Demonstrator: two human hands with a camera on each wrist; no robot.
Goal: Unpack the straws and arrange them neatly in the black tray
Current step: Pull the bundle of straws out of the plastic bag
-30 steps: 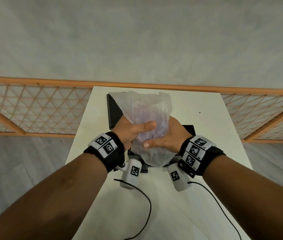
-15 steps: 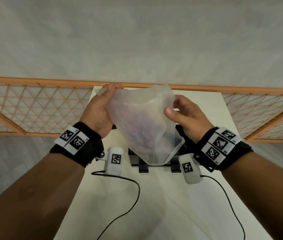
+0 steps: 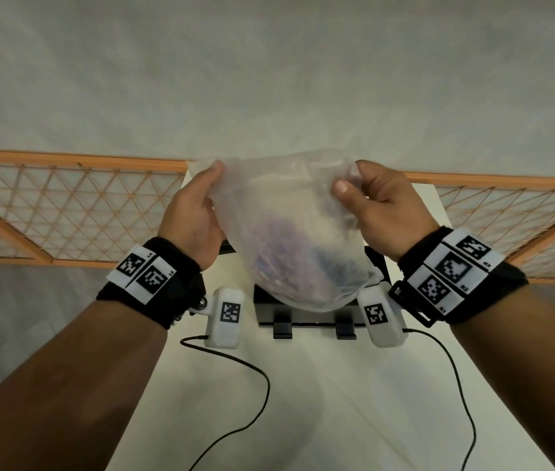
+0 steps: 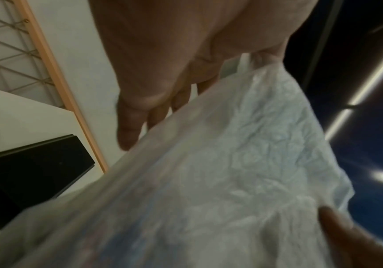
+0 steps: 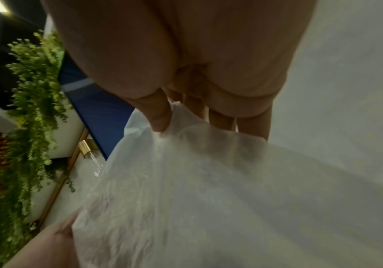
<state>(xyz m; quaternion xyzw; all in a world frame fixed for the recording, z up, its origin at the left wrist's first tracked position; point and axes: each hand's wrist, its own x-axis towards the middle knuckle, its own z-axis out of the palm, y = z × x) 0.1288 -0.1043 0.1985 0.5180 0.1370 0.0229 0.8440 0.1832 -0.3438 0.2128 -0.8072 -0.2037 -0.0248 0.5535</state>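
Note:
A translucent white plastic bag (image 3: 283,215) hangs in the air above the white table (image 3: 320,385), with dim purple and blue straws (image 3: 279,253) bunched in its bottom. My left hand (image 3: 198,205) pinches the bag's top left corner and my right hand (image 3: 364,198) pinches its top right corner, stretching the mouth between them. The black tray (image 3: 306,319) lies on the table under the bag, mostly hidden by it. In the left wrist view the bag (image 4: 220,181) fills the frame beside the tray (image 4: 30,163). The right wrist view shows fingers (image 5: 160,116) gripping the bag (image 5: 208,190).
An orange wooden lattice railing (image 3: 65,205) runs behind the table on both sides. Two black cables (image 3: 235,385) trail from the wrist cameras across the table's near part. Grey floor lies beyond the railing.
Both hands left the bag's middle, took hold of its top corners and lifted it. Since half a second ago they have pulled a little further apart, widening the mouth.

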